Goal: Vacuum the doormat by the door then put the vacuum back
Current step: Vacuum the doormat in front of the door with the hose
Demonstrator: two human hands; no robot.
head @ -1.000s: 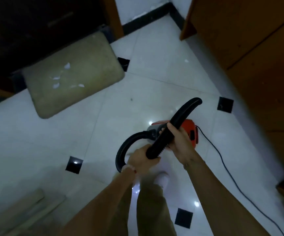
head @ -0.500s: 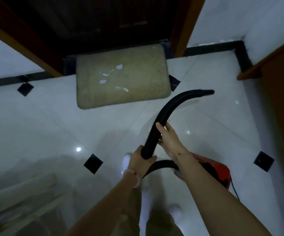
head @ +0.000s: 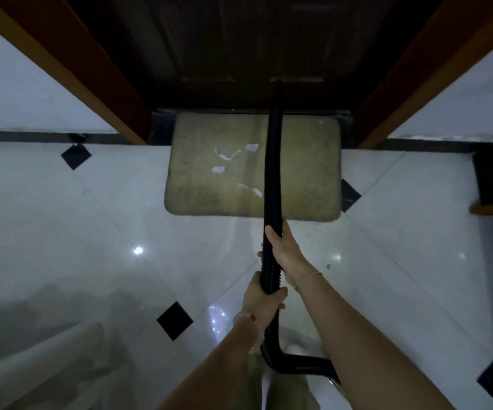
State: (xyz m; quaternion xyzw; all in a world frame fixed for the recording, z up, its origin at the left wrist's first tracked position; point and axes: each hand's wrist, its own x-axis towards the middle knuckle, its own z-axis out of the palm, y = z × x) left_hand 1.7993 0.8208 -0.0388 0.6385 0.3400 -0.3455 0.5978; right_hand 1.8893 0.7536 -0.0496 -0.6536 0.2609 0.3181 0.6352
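Both hands are closed round the black vacuum tube (head: 272, 173). The left hand (head: 264, 303) is wrapped about the ribbed part close to the body. The right hand (head: 283, 250) grips further up, with its thumb laid along the tube, and is the hand nearer the work. The doormat (head: 204, 190) lies flat on the floor (head: 106, 232) straight ahead of the hands, just beyond the right hand, with its far edge against the foot of the dark door (head: 239, 54). Its long axis runs left to right, crosswise to the tube, which reaches from the hands over the right half of the mat toward the door. The white paper scraps (head: 218, 169) sit on the mat just left of the tube, so the coming move looks like drawing the nozzle back and down, then across to the left. The nozzle end melts into the door's darkness, so its mouth, and whether it touches anything, cannot be made out; it seems to be held above the mat. Below the left hand the tube bends away under the right forearm. The vacuum's body is not visible, and the light is dim throughout.
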